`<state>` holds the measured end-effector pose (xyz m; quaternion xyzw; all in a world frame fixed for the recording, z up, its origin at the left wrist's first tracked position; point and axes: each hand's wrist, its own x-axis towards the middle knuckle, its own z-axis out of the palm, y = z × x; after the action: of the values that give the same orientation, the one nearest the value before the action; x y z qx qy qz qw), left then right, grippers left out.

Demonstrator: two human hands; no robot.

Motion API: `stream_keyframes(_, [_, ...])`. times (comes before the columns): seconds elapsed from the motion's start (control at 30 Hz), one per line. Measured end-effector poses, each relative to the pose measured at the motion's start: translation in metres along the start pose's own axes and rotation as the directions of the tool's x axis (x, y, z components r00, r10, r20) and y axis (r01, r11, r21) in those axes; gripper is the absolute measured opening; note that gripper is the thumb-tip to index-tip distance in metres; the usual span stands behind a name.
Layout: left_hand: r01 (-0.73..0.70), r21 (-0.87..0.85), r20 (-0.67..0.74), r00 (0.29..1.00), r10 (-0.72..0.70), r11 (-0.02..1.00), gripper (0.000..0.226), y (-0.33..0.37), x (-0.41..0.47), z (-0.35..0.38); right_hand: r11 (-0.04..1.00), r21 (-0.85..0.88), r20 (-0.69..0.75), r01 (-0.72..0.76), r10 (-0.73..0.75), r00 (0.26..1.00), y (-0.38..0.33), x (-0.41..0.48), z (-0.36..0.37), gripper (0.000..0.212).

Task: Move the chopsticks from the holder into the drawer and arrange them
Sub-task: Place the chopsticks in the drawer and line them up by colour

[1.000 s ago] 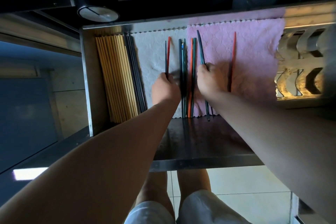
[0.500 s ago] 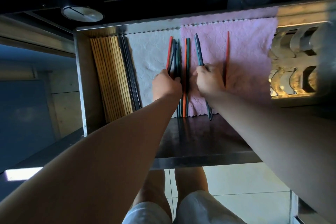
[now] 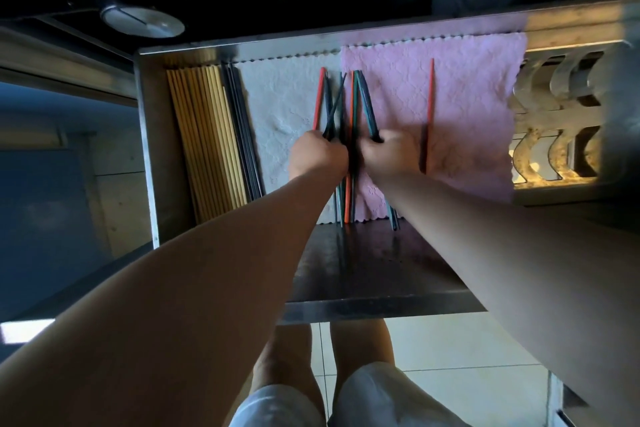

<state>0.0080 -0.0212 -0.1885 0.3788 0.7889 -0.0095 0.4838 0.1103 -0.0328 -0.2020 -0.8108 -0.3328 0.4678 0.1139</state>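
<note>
Nearest us, our bare knees and pale shorts stand over a tiled floor, with the steel front lip of the open drawer just beyond. Both our forearms reach over that lip into the drawer. Our left hand is curled closed around several dark chopsticks, which cross each other as they fan out past the knuckles; a red one lies just beside them. Our right hand is closed on a few teal chopsticks, and between the two hands an orange and green pair runs straight along the drawer. All of these lie where a white cloth meets a pink cloth. A lone red chopstick rests on the pink cloth, apart to the right. Against the left wall sit tidy rows of yellow chopsticks and black chopsticks. At the right edge stands a perforated metal rack.
</note>
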Motion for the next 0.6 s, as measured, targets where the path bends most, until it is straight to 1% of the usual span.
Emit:
stream_keyframes(0.13, [-0.053, 0.011, -0.056, 0.997, 0.053, 0.999, 0.016, -0.007, -0.005, -0.011, 0.995, -0.08, -0.029, 0.059, -0.062, 0.998, -0.006, -0.002, 0.007, 0.023])
stream_keyframes(0.23, [-0.08, -0.034, -0.063, 0.995, 0.078, 0.996, 0.02, -0.016, -0.005, -0.018, 0.991, -0.105, -0.077, 0.081, -0.09, 0.993, -0.01, -0.003, 0.019, 0.018])
stream_keyframes(0.33, [-0.095, -0.048, -0.081, 0.993, 0.091, 0.994, 0.023, -0.023, -0.007, -0.026, 0.967, -0.224, -0.068, 0.122, -0.14, 0.988, -0.015, -0.004, 0.031, 0.018])
stream_keyframes(0.43, [-0.1, -0.021, -0.098, 0.99, 0.097, 0.995, 0.021, -0.028, -0.009, -0.03, 0.918, -0.376, -0.034, 0.124, -0.147, 0.988, -0.019, -0.006, 0.036, 0.02])
stream_keyframes(0.47, [-0.101, -0.019, -0.097, 0.99, 0.099, 0.995, 0.021, -0.029, -0.01, -0.03, 0.91, -0.396, -0.028, 0.121, -0.143, 0.989, -0.021, -0.006, 0.035, 0.02])
stream_keyframes(0.5, [-0.108, -0.035, -0.096, 0.99, 0.104, 0.994, 0.022, -0.031, -0.01, -0.03, 0.915, -0.386, -0.022, 0.114, -0.133, 0.991, -0.022, -0.006, 0.035, 0.022])
stream_keyframes(0.6, [-0.12, -0.122, -0.085, 0.99, 0.11, 0.985, 0.023, -0.036, -0.011, -0.025, 0.954, -0.284, -0.02, 0.092, -0.102, 0.995, -0.028, -0.009, 0.03, 0.031])
